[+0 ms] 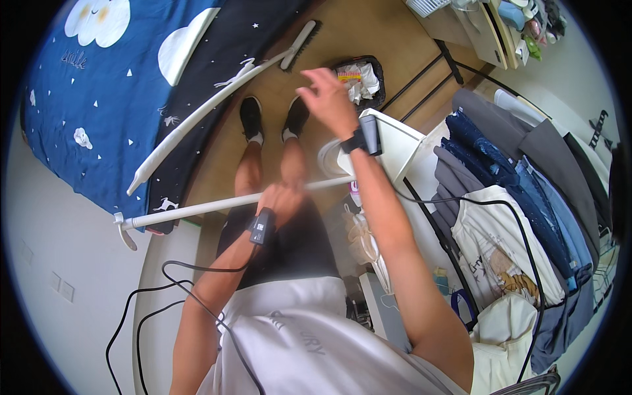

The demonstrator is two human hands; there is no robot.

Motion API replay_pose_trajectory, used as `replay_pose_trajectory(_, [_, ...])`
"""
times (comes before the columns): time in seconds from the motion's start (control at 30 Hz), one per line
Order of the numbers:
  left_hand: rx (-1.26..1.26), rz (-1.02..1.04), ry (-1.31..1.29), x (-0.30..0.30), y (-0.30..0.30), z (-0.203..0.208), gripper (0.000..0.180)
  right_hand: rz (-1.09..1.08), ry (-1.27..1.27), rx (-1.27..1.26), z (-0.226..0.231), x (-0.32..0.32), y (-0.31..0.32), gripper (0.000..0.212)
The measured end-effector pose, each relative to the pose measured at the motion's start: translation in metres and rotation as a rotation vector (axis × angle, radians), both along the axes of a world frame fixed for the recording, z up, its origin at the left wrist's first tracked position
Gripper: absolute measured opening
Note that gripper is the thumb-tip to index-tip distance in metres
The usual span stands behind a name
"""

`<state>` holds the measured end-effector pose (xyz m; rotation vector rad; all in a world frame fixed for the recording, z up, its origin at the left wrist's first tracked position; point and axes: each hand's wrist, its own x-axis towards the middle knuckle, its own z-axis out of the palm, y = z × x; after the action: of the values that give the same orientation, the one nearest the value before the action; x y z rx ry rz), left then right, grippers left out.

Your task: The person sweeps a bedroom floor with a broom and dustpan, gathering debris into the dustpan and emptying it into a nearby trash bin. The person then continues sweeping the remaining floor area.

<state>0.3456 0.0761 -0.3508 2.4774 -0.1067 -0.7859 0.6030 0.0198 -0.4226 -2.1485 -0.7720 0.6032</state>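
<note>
My left hand [281,201] is closed around the white pole [197,208] of a long-handled dustpan, in front of my thighs. The pole lies almost level, with a hooked end at the left. Its right end passes behind my right forearm, beside the white pan [403,141]; their joint is hidden. My right hand [327,99] is raised and holds nothing, its fingers apart and slightly bent. It appears just left of a black waste bin [376,99] with crumpled paper and wrappers in it. A white broom [204,112] leans along the bed's edge, its dark bristles up ahead.
A bed with a blue cloud-patterned cover [99,112] stands at the left. Clothes [520,171] hang in a row at the right, over a black metal frame [421,82]. Black cables [500,205] run from both wrist devices. My shoes [251,118] stand on the wooden floor.
</note>
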Motion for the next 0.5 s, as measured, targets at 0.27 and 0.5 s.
replay_pose_trajectory(0.27, [0.110,0.021,-0.074,-0.018,0.023,0.013,0.030,0.244,-0.087,-0.119,0.034,-0.075,0.152,0.030])
replay_pose_trajectory(0.5, [0.082,0.091,-0.124,-0.028,0.057,0.034,0.028,-0.231,-0.414,-0.016,0.039,-0.013,0.077,0.014])
